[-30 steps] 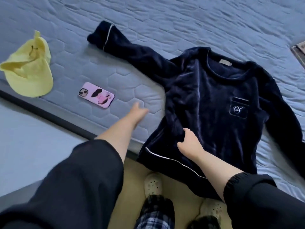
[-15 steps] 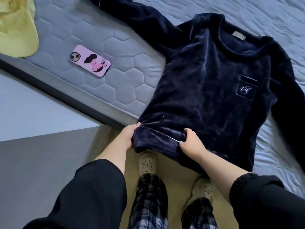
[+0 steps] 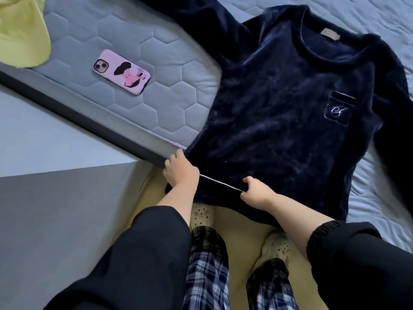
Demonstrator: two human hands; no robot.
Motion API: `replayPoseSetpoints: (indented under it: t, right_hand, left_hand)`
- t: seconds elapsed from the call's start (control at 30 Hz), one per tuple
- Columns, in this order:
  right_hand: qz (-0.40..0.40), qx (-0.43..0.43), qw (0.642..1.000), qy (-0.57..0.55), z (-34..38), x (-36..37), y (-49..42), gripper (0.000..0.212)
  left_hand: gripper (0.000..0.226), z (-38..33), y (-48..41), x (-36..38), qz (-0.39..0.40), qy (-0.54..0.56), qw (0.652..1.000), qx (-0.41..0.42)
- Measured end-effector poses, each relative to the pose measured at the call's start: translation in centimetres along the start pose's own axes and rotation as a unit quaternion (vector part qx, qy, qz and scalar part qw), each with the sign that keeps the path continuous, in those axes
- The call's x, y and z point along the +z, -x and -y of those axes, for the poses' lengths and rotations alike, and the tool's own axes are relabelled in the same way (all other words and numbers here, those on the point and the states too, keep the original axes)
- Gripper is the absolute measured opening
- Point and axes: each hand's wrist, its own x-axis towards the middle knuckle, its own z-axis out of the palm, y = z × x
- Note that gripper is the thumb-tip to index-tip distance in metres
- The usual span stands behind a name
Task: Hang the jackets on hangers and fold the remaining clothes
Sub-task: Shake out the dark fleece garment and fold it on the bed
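Left hand (image 3: 181,173) grips hem corner of dark navy velvet long-sleeved top (image 3: 279,108), fingers apparently curled under fabric, partly hidden. Right hand (image 3: 257,193) pinches white-piped hem nearby. Top lies front-up on grey-blue quilted bed (image 3: 161,52), hem overhanging edge. Pink-cased phone (image 3: 121,72) lies near.

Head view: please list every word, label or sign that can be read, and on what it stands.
"C", cursive white monogram, uncertain: chest pocket of the dark navy velvet top.
Beige neck label: too small to read.
Pink phone case: a picture, no words.
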Motion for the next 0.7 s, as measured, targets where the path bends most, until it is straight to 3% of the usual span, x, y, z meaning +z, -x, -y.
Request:
replayPoseSetpoints:
  t: [0.07,0.1,0.2,0.33,0.53,0.7]
  right_hand:
    - [-0.013,-0.002,1.0,0.016,-0.5,0.3,0.1,0.06]
    - [-0.033,-0.005,0.999,0.022,-0.8,0.3,0.2,0.058]
    - [-0.099,-0.01,0.995,0.03,-2.6,-0.7,0.0,0.053]
    - [-0.122,0.022,0.992,0.02,-7.1,-2.9,0.0,0.052]
    - [-0.134,0.078,0.987,-0.049,-16.3,-5.5,0.1,0.051]
    - [-0.184,0.07,0.975,-0.1,-26.0,-9.2,-0.4,0.051]
  left_hand:
    - [0.075,-1.0,1.4,1.2,-0.075,-0.122,0.978,0.152]
    - [0.083,-1.7,2.0,1.9,-0.076,-0.162,0.953,0.243]
    - [0.088,-3.6,2.9,3.9,0.005,-0.251,0.875,0.413]
    - [0.075,-6.2,4.0,5.7,0.111,-0.291,0.861,0.403]
    - [0.068,-13.4,6.5,8.5,0.116,-0.288,0.855,0.416]
    - [0.065,-21.7,10.8,14.0,0.148,-0.255,0.86,0.418]
